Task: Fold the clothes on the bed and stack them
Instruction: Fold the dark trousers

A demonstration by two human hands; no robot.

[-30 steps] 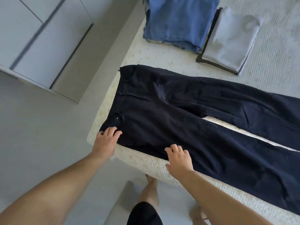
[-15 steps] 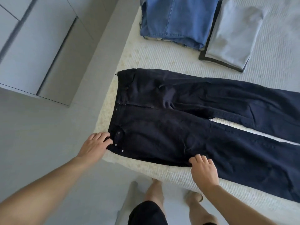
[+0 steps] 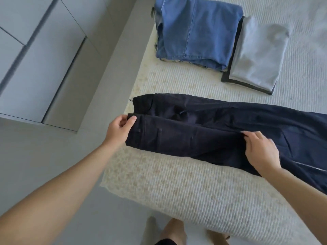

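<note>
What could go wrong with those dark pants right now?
The dark pants are only half folded and lie close to the bed's edge, so the waist end might slip off. The left hand pinches just one waistband corner and the right hand the lifted leg, so the halves could land crooked.

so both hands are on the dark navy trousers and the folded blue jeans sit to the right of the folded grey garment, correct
Not quite. The head view shows the folded blue jeans to the left of the folded grey garment, not the right. The rest holds: the left hand and right hand both hold the dark navy trousers.
</note>
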